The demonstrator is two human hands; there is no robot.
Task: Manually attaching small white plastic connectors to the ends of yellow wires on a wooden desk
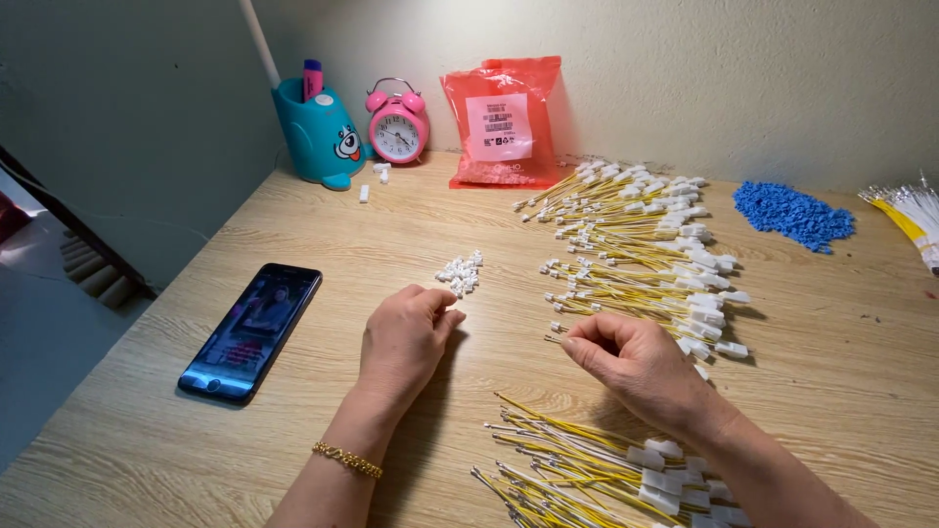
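My left hand [406, 337] rests on the wooden table [176, 411], fingers curled, its fingertips just below a small heap of white plastic connectors [462, 273]; whether it pinches one I cannot tell. My right hand [636, 364] is curled with thumb and fingers pinched on the metal tip of a thin yellow wire [554, 338]. A large fan of yellow wires with white connectors [646, 254] lies beyond it. A second bundle of yellow wires [587, 469] lies near the front edge, under my right forearm.
A dark smartphone [252, 330] with a lit screen lies at left. At the back stand a teal pen holder [318, 132], a pink alarm clock [397, 124] and a red bag [501, 122]. A pile of blue pieces [792, 212] and white-yellow wires [910, 217] lie at right.
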